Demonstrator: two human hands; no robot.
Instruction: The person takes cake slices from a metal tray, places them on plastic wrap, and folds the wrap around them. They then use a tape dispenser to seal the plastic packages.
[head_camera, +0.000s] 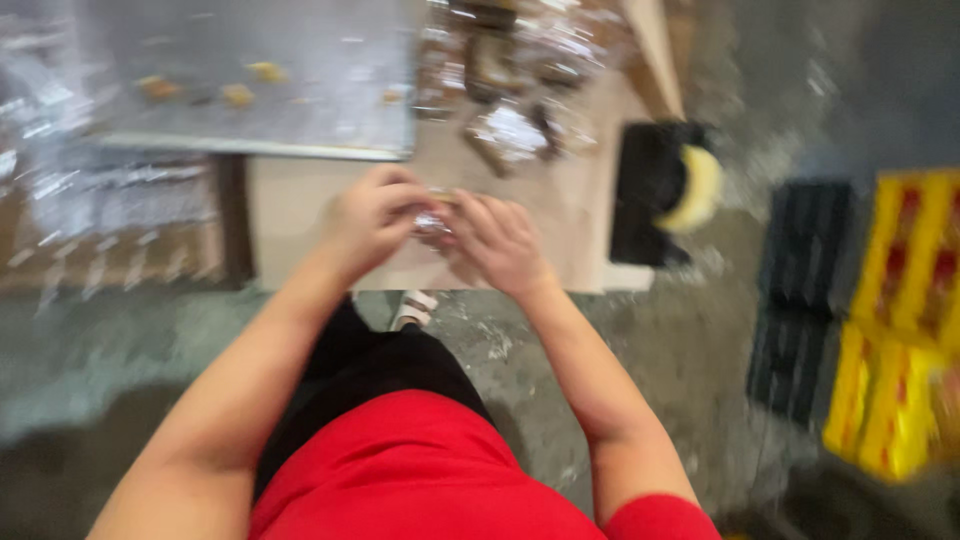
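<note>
Both hands meeting over the near edge of the pale counter (300, 215), left hand (372, 222) and right hand (502, 243) pinching one small shiny wrapped thing (434, 222) between their fingertips; too blurred to tell what kind. Held just above the counter, in front of the red shirt and black trousers. Beyond the hands on the counter, a flat metal tray (300, 100) bearing a few small yellow-orange pieces (265, 71), well apart from one another. Right of the tray, a heap of crinkled clear wrappers (515, 125). Off the counter's right end, a black block with a pale yellow roll (700, 187) against it. Farther right, on the floor, yellow crates (900, 330) beside a black crate (800, 300); contents too smeared to make out.
</note>
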